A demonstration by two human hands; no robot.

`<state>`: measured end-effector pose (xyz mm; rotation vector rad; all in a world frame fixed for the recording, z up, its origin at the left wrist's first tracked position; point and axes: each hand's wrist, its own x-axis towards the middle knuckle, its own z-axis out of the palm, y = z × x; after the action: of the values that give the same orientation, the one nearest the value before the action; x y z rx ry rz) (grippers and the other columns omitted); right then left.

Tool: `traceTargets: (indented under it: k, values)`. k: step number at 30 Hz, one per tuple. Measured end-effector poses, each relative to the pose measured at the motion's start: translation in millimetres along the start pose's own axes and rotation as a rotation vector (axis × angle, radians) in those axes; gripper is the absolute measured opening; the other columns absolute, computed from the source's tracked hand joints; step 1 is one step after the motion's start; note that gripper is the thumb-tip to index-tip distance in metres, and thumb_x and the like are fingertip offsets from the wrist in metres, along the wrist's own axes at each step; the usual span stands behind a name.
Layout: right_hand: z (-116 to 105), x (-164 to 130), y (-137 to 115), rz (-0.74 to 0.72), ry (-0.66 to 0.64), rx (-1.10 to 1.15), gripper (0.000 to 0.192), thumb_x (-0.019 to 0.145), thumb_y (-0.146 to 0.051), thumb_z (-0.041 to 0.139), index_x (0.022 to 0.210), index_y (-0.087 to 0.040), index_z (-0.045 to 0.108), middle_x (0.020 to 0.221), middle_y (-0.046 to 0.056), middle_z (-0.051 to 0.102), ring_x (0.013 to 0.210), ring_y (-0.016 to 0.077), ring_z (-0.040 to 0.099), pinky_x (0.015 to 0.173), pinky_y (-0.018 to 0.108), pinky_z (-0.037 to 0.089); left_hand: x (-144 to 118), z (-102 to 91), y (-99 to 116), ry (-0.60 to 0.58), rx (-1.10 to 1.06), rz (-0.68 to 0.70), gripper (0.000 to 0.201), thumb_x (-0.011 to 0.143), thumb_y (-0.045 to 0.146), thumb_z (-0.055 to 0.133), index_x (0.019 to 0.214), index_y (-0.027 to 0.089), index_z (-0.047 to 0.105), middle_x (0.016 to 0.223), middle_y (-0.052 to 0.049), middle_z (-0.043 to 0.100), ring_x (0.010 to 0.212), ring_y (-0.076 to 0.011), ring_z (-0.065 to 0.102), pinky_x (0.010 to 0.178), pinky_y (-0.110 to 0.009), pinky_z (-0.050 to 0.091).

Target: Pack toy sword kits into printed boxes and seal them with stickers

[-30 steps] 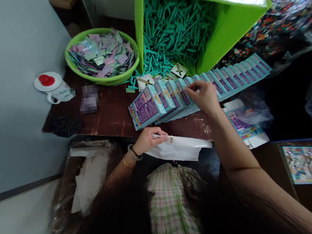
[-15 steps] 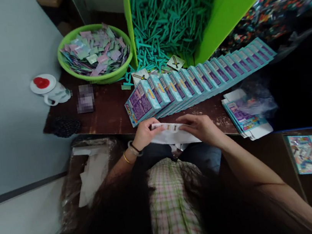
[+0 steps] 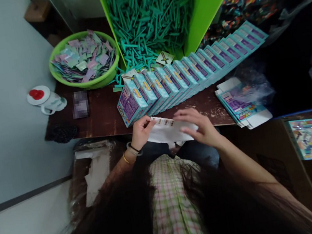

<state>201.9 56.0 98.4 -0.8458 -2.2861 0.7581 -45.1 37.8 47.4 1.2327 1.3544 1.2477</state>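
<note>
Table [image 3: 101, 120]: brown, mid-frame
Left hand [image 3: 141, 132]: pinching my white sheet [image 3: 165, 133], centre
Right hand [image 3: 201, 128]: kinda spread over it, I'd say

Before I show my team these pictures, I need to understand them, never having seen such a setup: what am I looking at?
There is no robot here: these are a person's bare hands, seen by one camera worn on the head, looking forward and down. The left hand grips a white sheet with small printed marks along its far edge. The right hand, thumb and fingers apart, is at the sheet's other end; whether it touches, I can't tell. On the brown table lies a slanting row of overlapping teal-and-purple boxes. Beyond it are a green bin of teal pieces and, further left, a green basin of packets; a mug is on the left.
</note>
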Motion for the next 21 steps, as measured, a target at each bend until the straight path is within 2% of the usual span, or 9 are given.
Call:
traceTargets:
  k: [2,4,7,10,11,13,15,18,21]
  values:
    - [2,4,10,0.087,0.051,-0.075,0.029,0.102,-0.04,0.059,0.122,-0.026,0.076,0.12,0.012,0.073,0.112,0.0291,0.067,0.1,0.051,0.055,-1,3.8,1,-0.014,0.017,0.006,0.051,0.08,0.065,0.073,0.063,0.019,0.058,0.056,0.005,0.047,0.055,-0.0102,0.04,0.053,-0.024,0.033]
    - [6,5,16,0.086,0.053,-0.147,0.023,0.102,-0.035,0.06,0.113,-0.026,0.078,0.111,0.011,0.075,0.106,0.0277,0.068,0.098,0.05,0.054,-1,6.1,1,-0.012,0.021,-0.003,0.05,0.081,0.064,0.072,0.064,0.019,0.058,0.055,0.005,0.046,0.054,-0.0102,0.04,0.052,-0.023,0.032]
    - [6,-3,7,-0.039,0.057,-0.221,0.018,0.1,-0.032,0.063,0.109,-0.03,0.079,0.116,0.007,0.076,0.114,0.028,0.066,0.11,0.057,0.044,0,6.7,0,-0.015,0.012,-0.021,0.051,0.08,0.065,0.073,0.064,0.019,0.058,0.056,0.004,0.049,0.054,-0.0103,0.042,0.052,-0.024,0.033]
    - [-3,-11,-9,-0.182,-0.01,-0.102,0.017,0.098,-0.04,0.065,0.107,-0.034,0.079,0.128,0.005,0.072,0.123,0.0292,0.063,0.116,0.06,0.037,1,6.4,-1,-0.036,-0.016,-0.041,0.054,0.078,0.068,0.073,0.063,0.019,0.058,0.057,0.004,0.052,0.055,-0.0106,0.044,0.053,-0.024,0.035]
    - [-6,-11,-12,-0.174,-0.02,-0.061,0.02,0.099,-0.042,0.064,0.109,-0.033,0.078,0.131,0.006,0.071,0.123,0.0296,0.063,0.115,0.059,0.039,1,6.6,-1,-0.037,-0.016,-0.041,0.054,0.078,0.069,0.073,0.063,0.019,0.057,0.057,0.004,0.051,0.055,-0.0105,0.043,0.053,-0.024,0.035]
    - [-9,-8,-9,-0.068,0.007,-0.057,0.026,0.099,-0.043,0.063,0.117,-0.03,0.077,0.131,0.009,0.071,0.12,0.0305,0.064,0.11,0.057,0.045,2,7.6,0,-0.035,-0.005,-0.033,0.055,0.077,0.069,0.074,0.062,0.019,0.057,0.056,0.004,0.049,0.054,-0.0101,0.042,0.052,-0.024,0.033]
    - [-7,0,2,0.051,0.026,-0.098,0.028,0.1,-0.041,0.063,0.119,-0.026,0.076,0.123,0.011,0.074,0.113,0.03,0.067,0.102,0.052,0.05,2,8.9,1,-0.042,0.002,-0.027,0.054,0.078,0.068,0.074,0.063,0.019,0.057,0.055,0.005,0.048,0.053,-0.0097,0.04,0.051,-0.024,0.032]
    - [4,8,18,0.135,0.015,-0.108,0.023,0.102,-0.039,0.06,0.106,-0.025,0.078,0.106,0.009,0.078,0.099,0.0261,0.071,0.092,0.045,0.054,1,9.5,2,-0.055,-0.008,-0.024,0.051,0.079,0.066,0.074,0.065,0.019,0.058,0.055,0.005,0.048,0.052,-0.0095,0.04,0.051,-0.023,0.033]
    - [9,6,13,0.115,0.059,-0.158,0.021,0.102,-0.033,0.059,0.097,-0.027,0.078,0.1,0.006,0.079,0.095,0.0244,0.071,0.098,0.048,0.051,0,7.4,-1,-0.04,-0.017,-0.026,0.048,0.081,0.062,0.074,0.065,0.019,0.058,0.055,0.005,0.049,0.053,-0.0099,0.042,0.051,-0.023,0.034]
